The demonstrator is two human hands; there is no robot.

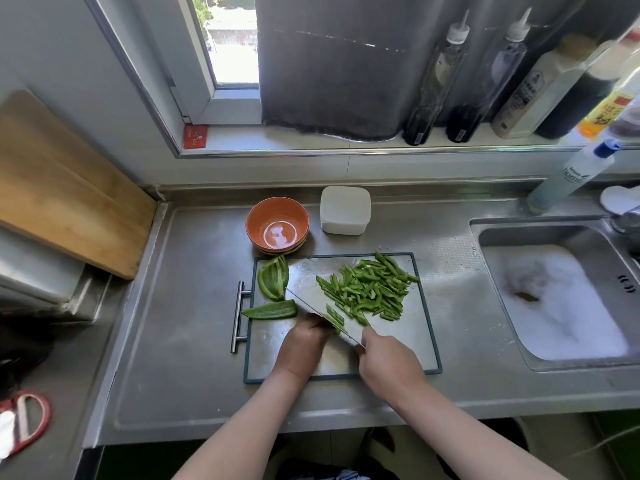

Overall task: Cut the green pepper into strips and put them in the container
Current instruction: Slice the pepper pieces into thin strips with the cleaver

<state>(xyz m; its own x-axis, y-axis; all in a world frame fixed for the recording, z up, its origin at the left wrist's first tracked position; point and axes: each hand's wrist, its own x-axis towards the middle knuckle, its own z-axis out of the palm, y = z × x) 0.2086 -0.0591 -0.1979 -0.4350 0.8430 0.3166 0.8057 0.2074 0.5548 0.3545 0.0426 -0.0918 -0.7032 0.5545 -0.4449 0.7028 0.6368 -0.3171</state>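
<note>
Green strips (370, 289) lie in a loose heap on the right half of the board (429, 323), just right of the frame's centre, and a few lie at the knife (323, 315) itself. Two uncut pepper pieces (273, 278) sit at the board's left edge, one curved and skin down, the other flat below it, close together.

The knife runs slantwise from the board's middle down to the right. The right hand (388, 365) is wrapped round its handle, forefinger stretched toward the blade. The left hand (304, 344) sits just left of the blade with its fingers curled under and knuckles against the steel. What lies under those fingers is hidden, so I cannot tell whether it grips anything. The two hands are near each other with the blade between them.

The board is steel with a dark rim and a bar handle on its left side, and it lies flat on the steel counter (190, 323). Behind it, above centre, stands the white square container (344, 209), with no strips in it that can be seen. Just left of it is an orange bowl (277, 223) stacked on others, almost touching the board's far edge.

At the right the sink (485, 230) is full of foam. A wooden board (62, 188) leans at the upper left. Bottles (433, 81) line the sill at the upper right, and red scissors (24, 420) lie at the lower left.
</note>
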